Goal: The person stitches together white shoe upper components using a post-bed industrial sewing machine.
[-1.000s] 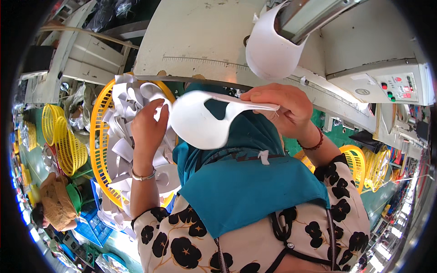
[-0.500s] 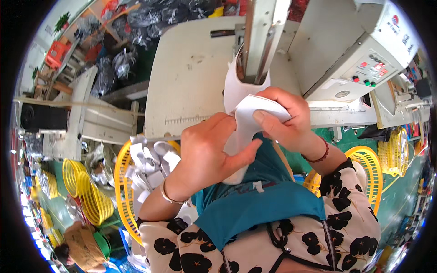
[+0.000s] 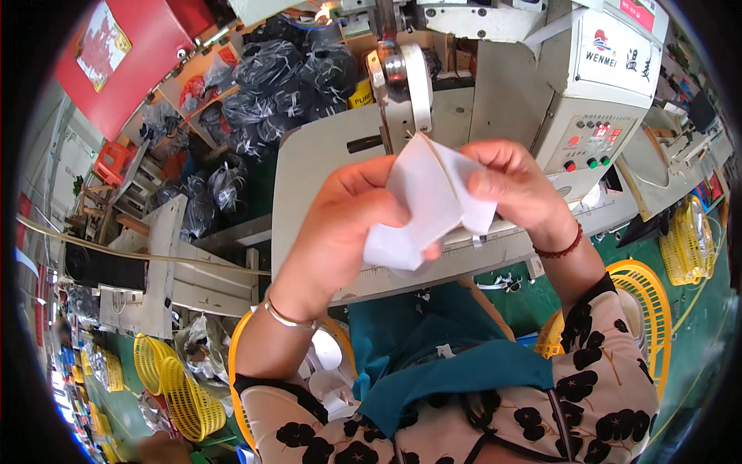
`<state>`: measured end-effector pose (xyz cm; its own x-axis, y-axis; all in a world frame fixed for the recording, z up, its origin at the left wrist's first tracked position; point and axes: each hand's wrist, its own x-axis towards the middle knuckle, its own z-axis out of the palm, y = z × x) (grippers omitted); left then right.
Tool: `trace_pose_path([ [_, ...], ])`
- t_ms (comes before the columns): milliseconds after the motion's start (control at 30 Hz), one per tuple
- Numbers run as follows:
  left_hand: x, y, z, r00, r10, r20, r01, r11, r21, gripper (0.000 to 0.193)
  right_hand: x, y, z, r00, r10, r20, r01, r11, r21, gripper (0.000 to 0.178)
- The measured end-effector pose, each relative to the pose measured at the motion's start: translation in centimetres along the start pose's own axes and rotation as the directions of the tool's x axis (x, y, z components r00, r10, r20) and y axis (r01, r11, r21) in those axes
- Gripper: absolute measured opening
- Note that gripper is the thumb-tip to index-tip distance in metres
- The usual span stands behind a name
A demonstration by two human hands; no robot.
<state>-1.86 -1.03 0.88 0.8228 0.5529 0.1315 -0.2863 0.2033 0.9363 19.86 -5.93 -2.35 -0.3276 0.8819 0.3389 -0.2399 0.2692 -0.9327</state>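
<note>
Fingers (image 3: 367,174) of the left hand (image 3: 328,220) are closed on one side of a folded white piece (image 3: 421,189); the right hand (image 3: 522,189) pinches its other side (a ridge runs between them). The piece is held up over the pale surface (image 3: 309,166). Near the right hand is a white control box (image 3: 591,143). By the left forearm, a yellow basket (image 3: 233,352) holds white pieces (image 3: 328,352). Dark plastic bags (image 3: 270,73) lie beyond.

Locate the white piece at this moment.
In the head view, the white piece is slightly right of centre, held between the left hand and right hand, with the pale table behind.
</note>
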Motion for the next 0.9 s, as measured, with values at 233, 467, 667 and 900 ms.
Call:
trace_pose_path([
  [233,3.1,4.3,-3.5,0.994,0.104,0.026,-0.106,0.99,0.088,0.019,3.9,-2.0,-1.4,0.961,-0.25,-0.116,0.263,0.959,0.11,0.016],
  [467,6.2,4.9,-4.8,0.963,0.234,-0.136,-0.191,0.944,0.27,0.015,6.7,-1.0,-2.9,0.916,-0.281,-0.285,0.328,0.935,0.132,0.013],
  [667,7.1,4.7,-5.9,0.959,0.249,-0.137,-0.223,0.958,0.181,0.012,7.7,-0.7,-3.3,0.911,-0.28,-0.302,0.34,0.925,0.169,0.012],
  [900,8.1,4.3,-6.5,0.955,0.237,-0.179,-0.233,0.972,0.041,0.011,9.0,-0.3,-3.8,0.922,-0.199,-0.333,0.297,0.914,0.275,0.016],
])
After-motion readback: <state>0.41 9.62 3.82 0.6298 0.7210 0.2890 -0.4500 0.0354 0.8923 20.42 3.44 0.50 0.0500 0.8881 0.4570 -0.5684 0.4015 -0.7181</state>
